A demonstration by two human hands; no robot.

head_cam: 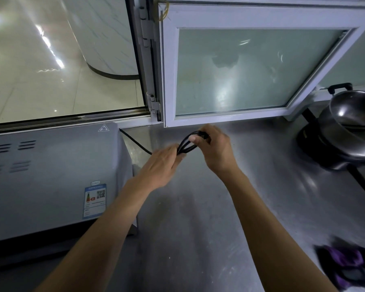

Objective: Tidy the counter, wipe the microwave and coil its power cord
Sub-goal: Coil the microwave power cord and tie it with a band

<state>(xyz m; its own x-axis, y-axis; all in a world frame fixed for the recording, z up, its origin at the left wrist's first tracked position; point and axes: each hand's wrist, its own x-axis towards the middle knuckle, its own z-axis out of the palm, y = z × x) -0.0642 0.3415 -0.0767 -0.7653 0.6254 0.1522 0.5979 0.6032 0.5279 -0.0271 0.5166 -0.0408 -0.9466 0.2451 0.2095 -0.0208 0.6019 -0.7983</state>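
Evidently the coiling is well under way. In the head view, the only one given, the thin black rubber power cord is gathered into several loops held just above the grey brushed-steel counter, between the two hands. The left hand has its fingers curled round the near end of the bundle; the right hand pinches the far end, thumb pressed on top of the loops. A free length of the cord runs down and left from the bundle to the back corner of the pale grey metal microwave, which stands at the left of the counter, so some cord is judged left to take up.

The bundle's long axis runs on a slant, from lower left at the left hand to upper right at the right hand, toward the white-framed frosted window.

The counter around the hands looks tidy. Whether the microwave is wiped cannot be told. A crumpled purple and black cloth lies at the near right edge, blurred, and a stainless steel lidded pot sits at the far right.
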